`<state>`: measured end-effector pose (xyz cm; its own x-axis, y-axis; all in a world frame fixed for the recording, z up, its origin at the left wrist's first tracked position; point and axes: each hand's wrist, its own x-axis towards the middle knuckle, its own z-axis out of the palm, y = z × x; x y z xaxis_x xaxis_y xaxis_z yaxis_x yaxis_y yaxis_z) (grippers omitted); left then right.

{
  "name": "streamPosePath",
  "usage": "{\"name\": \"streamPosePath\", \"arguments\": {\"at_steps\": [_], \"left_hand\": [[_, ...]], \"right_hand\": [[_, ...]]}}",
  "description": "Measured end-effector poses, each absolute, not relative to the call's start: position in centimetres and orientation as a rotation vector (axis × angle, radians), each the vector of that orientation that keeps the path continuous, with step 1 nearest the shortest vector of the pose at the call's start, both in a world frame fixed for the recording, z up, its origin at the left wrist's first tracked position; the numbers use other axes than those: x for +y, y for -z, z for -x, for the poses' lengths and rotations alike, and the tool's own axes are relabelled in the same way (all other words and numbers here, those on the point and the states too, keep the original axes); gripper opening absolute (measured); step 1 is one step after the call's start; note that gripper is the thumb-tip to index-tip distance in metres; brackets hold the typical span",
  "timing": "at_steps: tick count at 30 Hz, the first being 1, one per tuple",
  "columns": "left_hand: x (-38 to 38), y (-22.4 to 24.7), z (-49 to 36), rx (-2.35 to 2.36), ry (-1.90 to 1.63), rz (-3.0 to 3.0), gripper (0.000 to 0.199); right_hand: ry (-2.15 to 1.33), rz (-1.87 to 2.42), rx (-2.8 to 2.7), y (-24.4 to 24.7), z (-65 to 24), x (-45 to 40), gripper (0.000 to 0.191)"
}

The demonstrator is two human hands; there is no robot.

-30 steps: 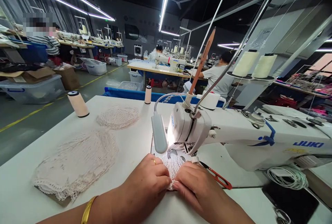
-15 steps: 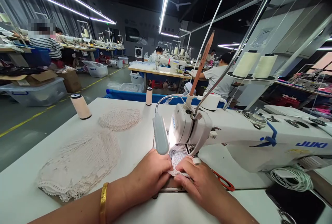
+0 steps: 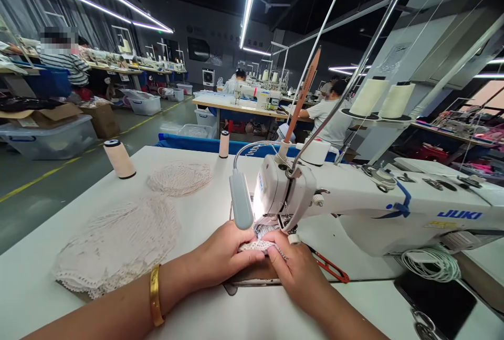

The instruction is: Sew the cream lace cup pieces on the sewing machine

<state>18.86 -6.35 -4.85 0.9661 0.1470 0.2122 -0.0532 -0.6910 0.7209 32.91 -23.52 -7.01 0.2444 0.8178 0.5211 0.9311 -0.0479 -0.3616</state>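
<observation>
A piece of pale lace fabric (image 3: 256,246) lies under the head of a white sewing machine (image 3: 270,185), lit by a small lamp (image 3: 241,199). My left hand (image 3: 224,253) pinches the lace's left side between thumb and fingers. On its right side, my right hand (image 3: 293,264) grips the lace with thumb and forefinger, close to the presser foot area. The needle itself is hidden behind the machine head and my fingers. Left of my hands lies a large stack of lace pieces (image 3: 118,243), with a smaller lace stack (image 3: 180,178) behind it.
Two peach thread cones (image 3: 119,159) stand at the table's far side. An orange-handled tool (image 3: 331,267) lies right of my right hand. Coiled white cable (image 3: 431,265), a black flat object (image 3: 437,298) and metal scissors (image 3: 424,325) are farther right. Other people sit at machines beyond.
Both hands have shifted slightly on the lace; its near edge is now folded up between my thumbs and shows more. The view has turned a little to the right.
</observation>
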Motion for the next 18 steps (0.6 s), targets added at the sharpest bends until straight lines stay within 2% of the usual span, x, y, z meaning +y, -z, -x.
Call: {"name": "streamPosePath", "arguments": {"at_steps": [6,12,15,18], "left_hand": [[-6.4,5.0,-18.9,0.109,-0.293,-2.35,0.01],[-6.7,5.6,-18.7,-0.044,-0.423,-2.389,0.024],[-6.9,6.3,-17.8,-0.184,-0.542,-2.455,0.019],[-7.2,7.0,-16.7,-0.263,-0.65,-2.535,0.016]], "right_hand": [[0.108,1.851,-1.589,7.4,-33.0,-23.4,0.029],[0.156,1.81,-1.722,8.0,-33.5,-23.9,0.028],[0.103,1.742,-1.916,7.7,-33.6,-24.8,0.023],[0.035,1.737,-2.015,6.8,-33.4,-25.9,0.01]]}}
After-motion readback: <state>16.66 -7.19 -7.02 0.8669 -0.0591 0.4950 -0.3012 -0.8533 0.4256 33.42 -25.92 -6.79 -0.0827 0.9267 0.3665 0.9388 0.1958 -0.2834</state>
